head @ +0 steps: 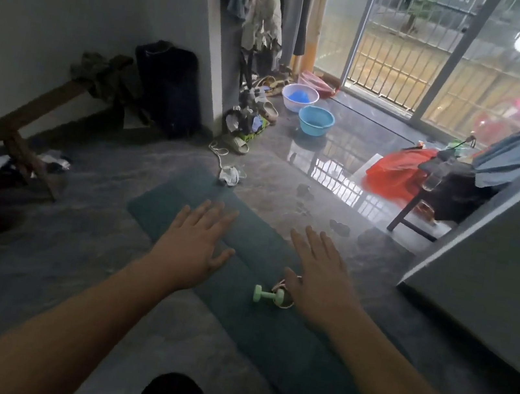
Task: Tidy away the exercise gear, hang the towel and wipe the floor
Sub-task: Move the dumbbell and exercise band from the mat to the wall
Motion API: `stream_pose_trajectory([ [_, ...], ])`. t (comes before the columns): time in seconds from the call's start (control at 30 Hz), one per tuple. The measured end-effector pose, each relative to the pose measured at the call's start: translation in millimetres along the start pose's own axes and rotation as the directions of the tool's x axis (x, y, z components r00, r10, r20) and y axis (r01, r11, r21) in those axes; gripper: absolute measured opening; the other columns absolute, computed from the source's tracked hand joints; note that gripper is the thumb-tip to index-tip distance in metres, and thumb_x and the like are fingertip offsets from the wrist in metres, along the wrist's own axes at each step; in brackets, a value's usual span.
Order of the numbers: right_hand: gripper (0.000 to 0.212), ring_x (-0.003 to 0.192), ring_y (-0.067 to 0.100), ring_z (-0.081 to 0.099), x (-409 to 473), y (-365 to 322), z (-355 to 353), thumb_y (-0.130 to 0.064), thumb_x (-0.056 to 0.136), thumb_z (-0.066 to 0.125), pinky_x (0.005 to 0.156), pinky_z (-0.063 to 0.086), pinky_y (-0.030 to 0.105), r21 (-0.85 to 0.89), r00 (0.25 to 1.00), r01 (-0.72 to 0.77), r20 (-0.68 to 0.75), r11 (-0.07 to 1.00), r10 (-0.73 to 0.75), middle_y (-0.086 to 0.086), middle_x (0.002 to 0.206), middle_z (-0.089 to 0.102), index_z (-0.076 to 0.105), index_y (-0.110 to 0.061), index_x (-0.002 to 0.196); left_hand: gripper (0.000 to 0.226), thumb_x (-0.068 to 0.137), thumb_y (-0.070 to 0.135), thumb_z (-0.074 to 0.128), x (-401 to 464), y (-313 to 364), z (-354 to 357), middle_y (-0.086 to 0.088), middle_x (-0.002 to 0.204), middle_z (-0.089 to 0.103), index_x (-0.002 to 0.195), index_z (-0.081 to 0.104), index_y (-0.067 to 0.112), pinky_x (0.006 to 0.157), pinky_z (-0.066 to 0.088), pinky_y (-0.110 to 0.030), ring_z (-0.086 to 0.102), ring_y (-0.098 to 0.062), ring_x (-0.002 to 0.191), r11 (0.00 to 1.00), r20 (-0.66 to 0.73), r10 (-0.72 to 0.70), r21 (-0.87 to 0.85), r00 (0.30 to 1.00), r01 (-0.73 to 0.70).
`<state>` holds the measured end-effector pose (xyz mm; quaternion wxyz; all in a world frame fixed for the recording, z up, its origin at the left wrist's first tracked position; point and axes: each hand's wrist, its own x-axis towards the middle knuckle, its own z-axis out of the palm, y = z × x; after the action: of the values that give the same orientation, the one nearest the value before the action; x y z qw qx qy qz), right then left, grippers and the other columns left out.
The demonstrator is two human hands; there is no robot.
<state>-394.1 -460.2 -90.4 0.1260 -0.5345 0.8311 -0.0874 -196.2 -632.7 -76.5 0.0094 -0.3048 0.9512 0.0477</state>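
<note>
A dark green exercise mat [255, 240] lies flat on the grey floor, running from the middle toward the lower right. A small light-green dumbbell [267, 295] rests on it, with a thin looped band [285, 294] beside it. My left hand [193, 247] hovers over the mat with fingers straight and spread, holding nothing. My right hand [320, 279] is likewise spread and empty, just right of the dumbbell and partly over the band. A crumpled white cloth [230, 175] with a cord lies on the floor past the mat's far end.
A wooden bench [28, 122] with clothes stands at left beside a dark suitcase [168, 87]. Two basins [315, 120] and slippers sit near the glass door. A chair with a red bag [398, 174] stands at right, and a grey wall [492, 267] beside it. Wet marks dot the floor.
</note>
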Motion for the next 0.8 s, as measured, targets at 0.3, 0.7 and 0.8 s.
stream_pose_trajectory([
  [0.3, 0.076, 0.153, 0.024, -0.004, 101, 41, 45, -0.052, 0.096, 0.039, 0.123, 0.01, 0.051, 0.058, 0.97, -0.242, 0.004, 0.968, 0.243, 0.0, 0.167, 0.0, -0.001, -0.031, 0.157, 0.074, 0.091, 0.062, 0.021, 157, -21, 49, -0.004, 0.166, 0.007, 0.157, 0.003, 0.033, 0.122, 0.001, -0.045, 0.0, -0.024, 0.153, 0.966, 0.145, 0.257, -0.032, 0.955, -0.256],
  [0.7, 0.074, 0.153, 0.024, 0.0, 183, 69, 125, -0.041, 0.096, 0.045, 0.123, 0.009, 0.045, 0.113, 0.811, -0.585, 0.116, 0.803, 0.574, 0.001, 0.167, 0.005, 0.006, -0.03, 0.158, 0.072, 0.098, 0.053, 0.036, 327, -52, 137, -0.004, 0.167, 0.001, 0.157, 0.002, 0.03, 0.123, 0.0, -0.047, -0.004, -0.024, 0.153, 0.797, 0.344, 0.581, -0.052, 0.738, -0.602],
  [0.8, 0.078, 0.153, 0.026, 0.005, 194, 92, 166, -0.037, 0.093, 0.051, 0.123, 0.013, 0.046, 0.13, 0.782, -0.623, 0.133, 0.771, 0.609, 0.003, 0.166, 0.012, 0.008, -0.031, 0.158, 0.071, 0.098, 0.051, 0.038, 349, -48, 188, -0.005, 0.166, 0.006, 0.157, 0.007, 0.029, 0.123, 0.002, -0.047, -0.001, -0.024, 0.153, 0.799, 0.356, 0.584, -0.094, 0.73, -0.593],
])
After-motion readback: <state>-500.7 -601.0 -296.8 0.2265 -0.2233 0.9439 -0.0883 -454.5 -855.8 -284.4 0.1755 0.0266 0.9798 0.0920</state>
